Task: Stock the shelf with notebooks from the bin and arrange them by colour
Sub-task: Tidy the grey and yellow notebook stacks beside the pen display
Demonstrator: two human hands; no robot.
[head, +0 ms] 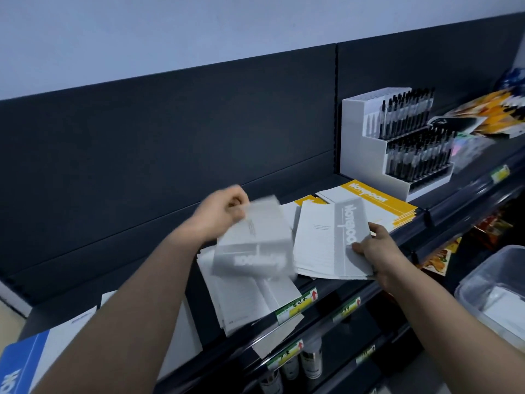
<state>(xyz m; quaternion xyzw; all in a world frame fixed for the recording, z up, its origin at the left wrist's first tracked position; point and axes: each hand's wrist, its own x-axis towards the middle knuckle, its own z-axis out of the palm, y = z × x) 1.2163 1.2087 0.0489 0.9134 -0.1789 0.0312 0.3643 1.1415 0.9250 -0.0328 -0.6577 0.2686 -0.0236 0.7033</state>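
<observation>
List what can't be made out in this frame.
Head view: grey notebook in the left hand, motion-blurred; cover text unreadable.
Blue notebook, cut off by the bottom-left edge.
Bin, cut by the right edge; contents unclear.
Price tags, too small to read.

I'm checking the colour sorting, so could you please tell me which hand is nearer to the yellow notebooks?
Right. The right hand grips grey notebooks just in front of the yellow notebooks; the left hand holds a blurred notebook farther to their left.
</observation>
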